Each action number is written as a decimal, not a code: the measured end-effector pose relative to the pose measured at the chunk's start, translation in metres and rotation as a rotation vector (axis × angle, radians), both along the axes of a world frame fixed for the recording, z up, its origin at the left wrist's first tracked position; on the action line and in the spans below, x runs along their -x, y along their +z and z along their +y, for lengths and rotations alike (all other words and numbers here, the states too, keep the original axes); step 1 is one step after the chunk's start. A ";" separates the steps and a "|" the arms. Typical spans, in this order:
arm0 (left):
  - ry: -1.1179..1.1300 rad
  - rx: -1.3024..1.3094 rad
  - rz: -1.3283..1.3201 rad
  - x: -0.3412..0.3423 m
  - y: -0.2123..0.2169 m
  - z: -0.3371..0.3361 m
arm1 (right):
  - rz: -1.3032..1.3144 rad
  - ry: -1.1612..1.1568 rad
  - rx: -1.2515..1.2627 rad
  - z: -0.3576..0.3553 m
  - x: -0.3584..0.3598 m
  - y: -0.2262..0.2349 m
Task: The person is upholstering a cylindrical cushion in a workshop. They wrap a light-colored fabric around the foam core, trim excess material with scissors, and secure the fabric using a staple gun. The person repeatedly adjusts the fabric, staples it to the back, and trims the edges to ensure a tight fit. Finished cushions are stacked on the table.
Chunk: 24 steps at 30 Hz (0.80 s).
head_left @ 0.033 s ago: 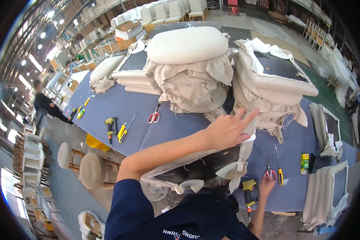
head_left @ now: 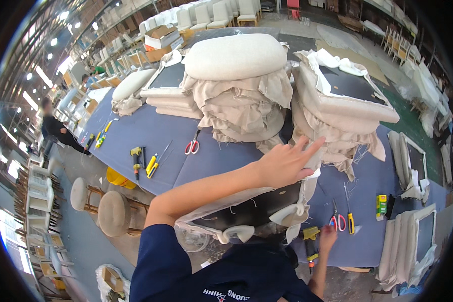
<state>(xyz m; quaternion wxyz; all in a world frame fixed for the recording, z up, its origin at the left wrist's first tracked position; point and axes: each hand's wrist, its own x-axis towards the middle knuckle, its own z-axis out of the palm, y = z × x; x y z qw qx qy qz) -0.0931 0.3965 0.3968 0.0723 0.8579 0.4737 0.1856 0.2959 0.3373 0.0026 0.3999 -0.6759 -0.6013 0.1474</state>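
An upholstered seat panel (head_left: 246,207) with a black underside and beige fabric edges lies face down at the table's near edge, against my body. My left hand (head_left: 287,163) rests over its far right corner, fingers spread and pointing right. To the right of the panel, my right hand (head_left: 328,237) is low over the table between red-handled scissors (head_left: 337,221) and a yellow-and-black staple gun (head_left: 311,242). Its fingers are small and indistinct, so its grip is unclear. A yellow-handled pointed tool (head_left: 351,224) lies just beyond the scissors.
Tall stacks of beige cushions (head_left: 236,58) and fabric-covered panels (head_left: 337,108) stand across the blue table (head_left: 186,163). Another staple gun (head_left: 137,160), scissors (head_left: 192,145) and a green-yellow box (head_left: 381,207) lie around. Stools (head_left: 115,214) stand left; a person (head_left: 58,128) is farther off.
My right hand has shifted slightly left, from the handles of the red scissors toward the staple gun. My left hand stays in place on the panel.
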 end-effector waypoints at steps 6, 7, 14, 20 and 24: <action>-0.176 0.141 -0.216 0.016 -0.015 0.059 | -0.110 0.144 0.173 -0.054 0.019 -0.052; -0.163 0.141 -0.280 0.022 -0.025 0.076 | -0.186 0.190 0.156 -0.053 0.027 -0.043; 0.085 0.659 -0.488 0.014 -0.015 0.071 | -0.434 -0.133 0.678 -0.078 0.057 -0.004; 0.061 0.690 -0.487 0.008 -0.015 0.074 | -0.214 0.117 0.573 -0.039 0.027 0.025; 0.090 0.710 -0.478 0.012 -0.025 0.075 | 0.474 0.245 0.445 -0.003 0.063 0.155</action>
